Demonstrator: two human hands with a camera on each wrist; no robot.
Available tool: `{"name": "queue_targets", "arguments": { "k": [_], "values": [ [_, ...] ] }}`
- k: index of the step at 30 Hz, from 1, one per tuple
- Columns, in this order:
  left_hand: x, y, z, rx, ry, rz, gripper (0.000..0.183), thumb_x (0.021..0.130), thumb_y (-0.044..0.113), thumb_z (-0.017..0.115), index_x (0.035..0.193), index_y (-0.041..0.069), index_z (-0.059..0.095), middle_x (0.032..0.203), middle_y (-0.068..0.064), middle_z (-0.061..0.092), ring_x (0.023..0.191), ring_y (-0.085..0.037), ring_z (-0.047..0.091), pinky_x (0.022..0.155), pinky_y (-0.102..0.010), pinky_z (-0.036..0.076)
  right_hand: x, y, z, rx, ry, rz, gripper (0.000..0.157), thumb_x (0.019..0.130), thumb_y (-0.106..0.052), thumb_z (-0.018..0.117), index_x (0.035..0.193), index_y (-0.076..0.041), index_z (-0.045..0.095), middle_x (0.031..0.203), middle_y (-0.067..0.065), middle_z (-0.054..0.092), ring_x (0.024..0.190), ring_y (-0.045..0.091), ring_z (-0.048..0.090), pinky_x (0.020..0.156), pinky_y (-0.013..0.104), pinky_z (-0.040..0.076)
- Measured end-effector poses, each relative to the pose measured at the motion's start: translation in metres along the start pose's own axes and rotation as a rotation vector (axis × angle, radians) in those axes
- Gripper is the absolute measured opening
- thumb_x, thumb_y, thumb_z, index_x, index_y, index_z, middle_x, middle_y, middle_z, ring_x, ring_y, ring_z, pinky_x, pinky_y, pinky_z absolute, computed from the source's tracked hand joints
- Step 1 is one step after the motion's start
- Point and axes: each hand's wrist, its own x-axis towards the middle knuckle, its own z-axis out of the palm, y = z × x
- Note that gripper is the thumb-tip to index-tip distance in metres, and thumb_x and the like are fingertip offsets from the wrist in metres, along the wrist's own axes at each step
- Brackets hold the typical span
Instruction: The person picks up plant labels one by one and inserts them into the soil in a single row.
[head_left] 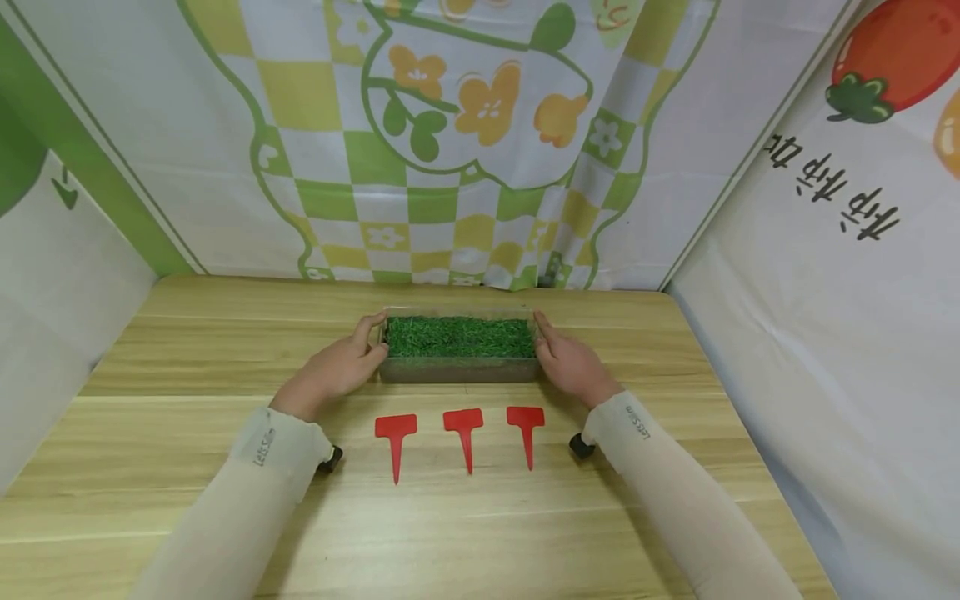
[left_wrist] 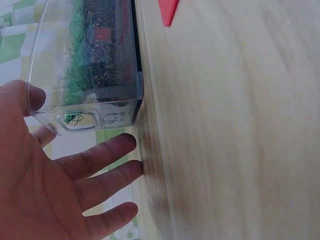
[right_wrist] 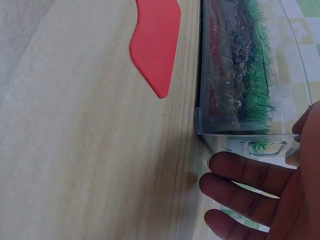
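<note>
A clear plastic box (head_left: 459, 371) with green artificial grass (head_left: 457, 336) inside sits toward the back of the table. At its left end, my left hand (head_left: 341, 365) grips the upper edge with thumb and index finger; its other fingers (left_wrist: 107, 187) are spread below. My right hand (head_left: 573, 365) grips the right end likewise, with its lower fingers (right_wrist: 240, 192) extended under the end slot. Through the walls, dark soil-like filling (left_wrist: 100, 55) shows beneath the grass. Three red T-shaped plant labels lie in front: left (head_left: 396, 429), middle (head_left: 464, 421) and right (head_left: 527, 421).
The wooden table (head_left: 465, 533) carries the box and labels. A patterned curtain (head_left: 450, 225) hangs right behind its back edge, and a white printed cloth (head_left: 847, 317) borders the right side.
</note>
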Motion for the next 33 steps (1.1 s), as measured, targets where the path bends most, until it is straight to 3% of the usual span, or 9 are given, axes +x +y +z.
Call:
{"name": "queue_targets", "arguments": {
  "k": [7,15,23,33],
  "values": [
    [0.003,-0.003,0.005,0.047,0.039,-0.021,0.065,0.105,0.042,0.028,0.162,0.030,0.002,0.136,-0.019,0.061,0.102,-0.033,0.068,0.073,-0.043,0.049,0.000,-0.001,-0.001,-0.009,0.008,0.004,0.059,0.108,-0.037,0.023,0.163,-0.022,0.011,0.056,0.002,0.046,0.049,0.017,0.036,0.058,0.038,0.042],
    [0.006,-0.007,0.008,0.058,0.043,-0.038,0.065,0.104,0.044,0.027,0.162,0.035,-0.001,0.137,-0.019,0.061,0.093,-0.033,0.069,0.063,-0.039,0.046,-0.001,-0.001,-0.002,-0.007,0.004,0.009,0.058,0.108,-0.036,0.024,0.163,-0.022,0.011,0.057,0.003,0.047,0.049,0.017,0.036,0.062,0.039,0.043],
    [0.006,-0.006,0.009,0.043,0.058,-0.037,0.063,0.105,0.046,0.026,0.162,0.037,0.000,0.137,-0.018,0.061,0.089,-0.031,0.069,0.061,-0.037,0.044,-0.002,0.000,-0.002,0.002,-0.001,0.015,0.059,0.108,-0.037,0.022,0.163,-0.026,0.008,0.055,0.001,0.045,0.048,0.016,0.031,0.052,0.037,0.037],
    [0.005,-0.007,0.011,0.047,0.077,-0.042,0.062,0.105,0.045,0.025,0.162,0.038,0.000,0.136,-0.017,0.063,0.100,-0.036,0.069,0.067,-0.042,0.048,-0.002,-0.001,-0.001,0.002,0.000,0.020,0.058,0.108,-0.039,0.022,0.163,-0.027,0.008,0.059,0.004,0.049,0.049,0.017,0.036,0.060,0.039,0.043]
  ]
}}
